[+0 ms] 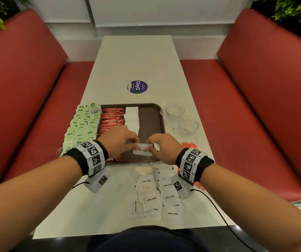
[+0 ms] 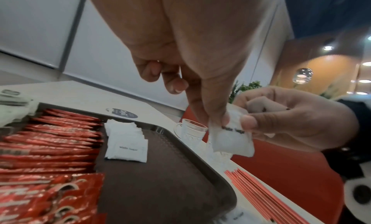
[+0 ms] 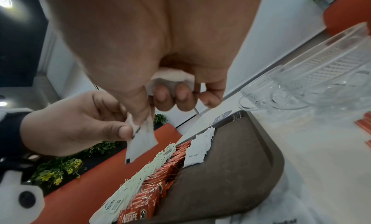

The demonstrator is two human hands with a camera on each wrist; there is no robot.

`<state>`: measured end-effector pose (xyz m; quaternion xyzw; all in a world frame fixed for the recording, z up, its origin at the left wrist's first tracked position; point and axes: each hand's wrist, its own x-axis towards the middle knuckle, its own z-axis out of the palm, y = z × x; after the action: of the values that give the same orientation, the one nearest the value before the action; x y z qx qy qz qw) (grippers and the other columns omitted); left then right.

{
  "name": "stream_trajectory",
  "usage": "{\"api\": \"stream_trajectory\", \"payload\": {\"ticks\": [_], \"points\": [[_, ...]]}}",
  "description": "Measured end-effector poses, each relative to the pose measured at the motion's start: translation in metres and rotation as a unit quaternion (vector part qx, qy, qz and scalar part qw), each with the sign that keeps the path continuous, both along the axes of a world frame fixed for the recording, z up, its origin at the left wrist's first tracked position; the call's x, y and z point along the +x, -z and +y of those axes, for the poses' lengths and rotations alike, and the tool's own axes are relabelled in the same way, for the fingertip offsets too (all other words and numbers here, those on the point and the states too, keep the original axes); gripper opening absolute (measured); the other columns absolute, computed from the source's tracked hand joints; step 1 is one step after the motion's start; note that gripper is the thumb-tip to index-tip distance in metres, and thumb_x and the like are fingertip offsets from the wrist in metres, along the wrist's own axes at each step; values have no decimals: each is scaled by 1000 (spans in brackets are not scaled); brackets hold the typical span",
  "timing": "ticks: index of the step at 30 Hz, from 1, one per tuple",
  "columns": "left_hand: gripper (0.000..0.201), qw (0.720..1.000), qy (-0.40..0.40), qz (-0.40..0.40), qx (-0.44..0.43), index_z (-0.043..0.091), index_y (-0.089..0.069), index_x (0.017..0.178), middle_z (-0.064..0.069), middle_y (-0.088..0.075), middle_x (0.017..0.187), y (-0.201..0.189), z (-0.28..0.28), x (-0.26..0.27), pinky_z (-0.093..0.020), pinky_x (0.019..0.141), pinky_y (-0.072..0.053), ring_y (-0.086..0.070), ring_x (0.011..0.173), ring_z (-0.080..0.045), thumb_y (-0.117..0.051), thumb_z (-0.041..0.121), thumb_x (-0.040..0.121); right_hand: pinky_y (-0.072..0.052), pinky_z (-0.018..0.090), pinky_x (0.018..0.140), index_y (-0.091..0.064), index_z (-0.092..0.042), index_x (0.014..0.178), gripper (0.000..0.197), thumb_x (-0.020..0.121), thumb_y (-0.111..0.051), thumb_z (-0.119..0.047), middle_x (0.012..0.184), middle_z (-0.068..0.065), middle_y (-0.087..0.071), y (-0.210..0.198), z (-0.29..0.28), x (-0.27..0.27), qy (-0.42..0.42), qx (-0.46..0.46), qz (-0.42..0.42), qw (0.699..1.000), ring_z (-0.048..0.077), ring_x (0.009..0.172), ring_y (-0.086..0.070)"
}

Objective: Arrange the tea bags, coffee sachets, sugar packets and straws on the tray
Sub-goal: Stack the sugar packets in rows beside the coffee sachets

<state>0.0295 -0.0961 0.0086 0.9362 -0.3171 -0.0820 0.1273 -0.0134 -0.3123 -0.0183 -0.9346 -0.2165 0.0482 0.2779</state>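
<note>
Two padded red booth benches flank the long cream surface; white panelled wall behind, green plants above.

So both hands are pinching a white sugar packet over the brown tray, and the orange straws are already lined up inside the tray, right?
Not quite: the orange straws lie on the white table, outside the brown tray, as the left wrist view shows. Both hands do pinch the white sugar packet.

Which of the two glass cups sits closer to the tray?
The farther glass cup, whose handle nearly meets the tray rim. The other cup stands nearer the person, further right.
</note>
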Motion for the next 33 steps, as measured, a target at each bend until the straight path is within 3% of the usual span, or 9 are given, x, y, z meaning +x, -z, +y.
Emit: {"api": "stream_trajectory", "payload": {"ticks": [3,5,13,15,18,21,25,29,33], "points": [[11,998,-32,14,-47,40,-73,88,10,-59,79,-1,10,9,-30,69,-43,-50,78,-8,-67,49,87,-42,31,75,-74,-16,105,23,100,-57,-30,90,-4,-61,-1,-1,7,13,10,-15,1000,13,81,-52],[12,996,-34,21,-79,36,-75,92,14,-65,80,-1,12,14,-35,72,-49,-56,79,-9,-66,44,90,-41,30,75,-74,-16,107,24,101,-56,-31,88,-6,-59,-2,0,12,20,13,-19,1000,13,81,-51],[7,977,-130,112,-129,32,-72,94,8,-65,72,20,18,24,-27,62,-45,-56,67,-10,-72,36,88,-49,31,83,-66,-16,110,20,102,-51,-26,105,-1,-69,-9,4,24,57,71,55,994,17,92,-63],[6,971,-184,112,-102,28,-71,93,8,-65,75,27,25,38,-25,62,-43,-57,70,-10,-71,34,89,-50,30,73,-53,-16,107,9,100,-50,-21,96,1,-66,-7,1,28,78,107,96,987,16,78,-63],[12,960,-258,103,-39,19,-72,92,4,-64,77,41,32,60,-26,65,-41,-58,73,-13,-72,31,89,-36,19,51,-39,-13,97,9,97,-47,-15,70,0,-47,-6,-1,31,93,139,128,978,7,51,-41],[19,946,-293,138,-32,20,-69,99,2,-67,84,50,25,77,-27,74,-47,-62,81,-17,-78,27,83,-33,18,55,-38,-14,87,14,100,-44,-15,70,1,-44,-5,1,34,93,139,135,977,10,56,-37],[29,942,-288,170,-8,26,-62,94,2,-68,90,61,7,89,-34,85,-53,-65,90,-18,-84,29,76,-40,17,57,-45,-13,83,15,98,-44,-14,78,2,-63,0,0,38,94,129,152,975,1,59,-50],[33,942,-303,139,38,26,-61,101,10,-53,83,67,0,92,-31,81,-50,-56,88,-16,-82,33,77,-40,29,66,-57,-7,85,16,97,-55,-18,75,-2,-54,10,-6,43,92,85,133,983,14,70,-50],[37,938,-317,135,39,25,-62,110,6,-54,91,71,-4,91,-28,75,-43,-53,87,-17,-80,33,79,-39,21,66,-60,-19,82,16,98,-60,-24,76,-9,-53,15,-10,45,83,88,107,987,8,70,-50]]}}
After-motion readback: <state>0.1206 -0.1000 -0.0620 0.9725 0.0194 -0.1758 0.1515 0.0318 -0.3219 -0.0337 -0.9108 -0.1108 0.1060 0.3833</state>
